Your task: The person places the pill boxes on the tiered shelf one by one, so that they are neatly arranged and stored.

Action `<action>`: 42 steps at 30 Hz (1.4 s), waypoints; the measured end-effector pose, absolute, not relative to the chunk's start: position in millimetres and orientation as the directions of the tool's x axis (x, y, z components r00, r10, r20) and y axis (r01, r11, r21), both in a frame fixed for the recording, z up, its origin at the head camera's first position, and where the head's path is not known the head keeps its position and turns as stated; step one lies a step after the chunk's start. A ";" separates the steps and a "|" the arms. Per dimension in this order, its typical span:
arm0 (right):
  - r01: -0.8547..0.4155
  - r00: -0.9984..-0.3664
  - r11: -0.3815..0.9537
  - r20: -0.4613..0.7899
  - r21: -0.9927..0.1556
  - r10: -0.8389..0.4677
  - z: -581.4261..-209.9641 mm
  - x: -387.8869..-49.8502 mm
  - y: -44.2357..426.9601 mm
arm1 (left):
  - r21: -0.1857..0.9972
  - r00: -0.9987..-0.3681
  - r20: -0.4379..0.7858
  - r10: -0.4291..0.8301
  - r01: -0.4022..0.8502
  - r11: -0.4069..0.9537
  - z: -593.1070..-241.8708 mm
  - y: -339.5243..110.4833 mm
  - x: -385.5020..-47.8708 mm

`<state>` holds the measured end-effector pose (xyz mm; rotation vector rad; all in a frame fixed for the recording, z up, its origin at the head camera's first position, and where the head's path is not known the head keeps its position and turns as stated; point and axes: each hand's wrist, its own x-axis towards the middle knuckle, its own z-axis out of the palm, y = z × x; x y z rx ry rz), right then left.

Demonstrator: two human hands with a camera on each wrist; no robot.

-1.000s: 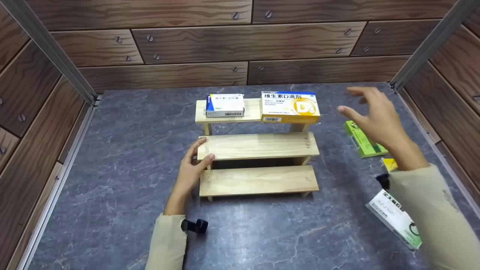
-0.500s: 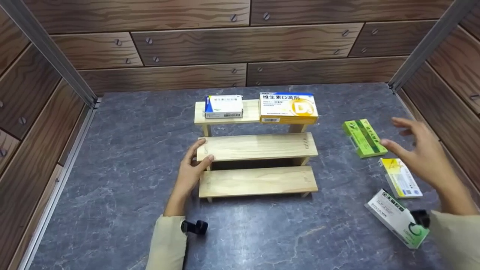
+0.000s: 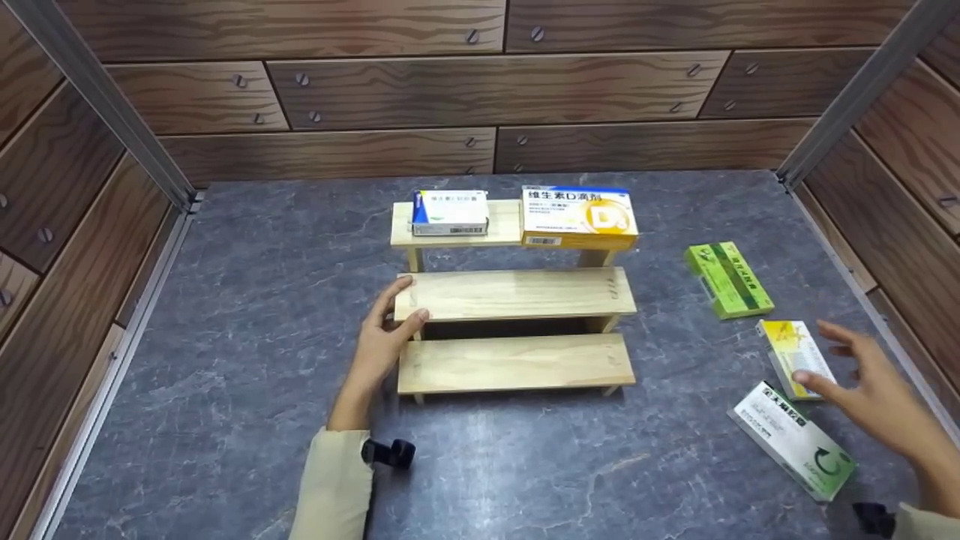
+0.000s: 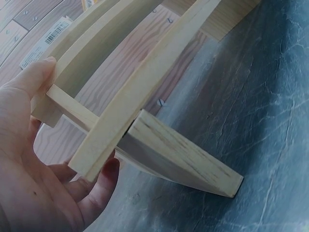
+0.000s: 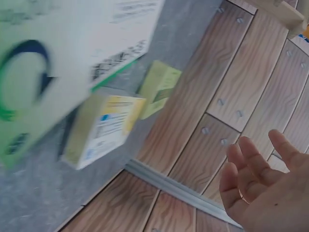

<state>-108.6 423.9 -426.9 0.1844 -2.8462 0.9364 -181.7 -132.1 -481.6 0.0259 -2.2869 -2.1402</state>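
Observation:
A three-step wooden display stand (image 3: 517,292) stands on the dark marbled surface. My left hand (image 3: 382,337) grips the left end of its middle step; the left wrist view shows the thumb (image 4: 36,77) on one side and fingers curled round the other. On the top step lie a small white-and-blue medicine box (image 3: 450,212) and a larger white-and-orange vitamin D box (image 3: 577,216). My right hand (image 3: 877,390) hovers beside a yellow-and-white medicine box (image 3: 799,356), fingers spread and holding nothing. In the right wrist view, that hand (image 5: 265,188) is apart from the boxes.
A green medicine box (image 3: 729,279) lies right of the stand, farther back. Nearer the front, a white-and-green medicine box (image 3: 791,439) lies at an angle. Wood-patterned walls (image 3: 495,86) enclose the back and sides, with metal rails (image 3: 112,112) at the corners.
My right hand has moved from beside the stand's top step toward the front right, coming down by the yellow-and-white box. The left hand keeps its grip on the stand.

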 end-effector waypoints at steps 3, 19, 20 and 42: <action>-0.166 -0.984 0.802 0.146 -0.573 -0.100 -440.0 -101.0 428.5 | 0.997 -1.000 -0.008 -0.022 -0.009 0.071 -482.4 -132.1 -181.7; -0.127 -0.992 0.835 0.046 -0.536 -0.121 -491.8 -68.6 436.3 | 0.998 -0.999 -0.011 -0.039 -0.013 0.057 -481.9 -131.4 -181.7; -0.136 -0.991 0.838 0.059 -0.528 -0.123 -494.5 -67.6 436.4 | 0.998 -0.999 -0.012 -0.042 -0.014 0.056 -481.9 -131.3 -181.7; -0.058 -0.998 0.884 0.007 -0.464 -0.062 -494.1 -76.8 441.0 | 0.997 -1.000 -0.010 -0.014 -0.011 0.077 -483.4 -132.3 -182.0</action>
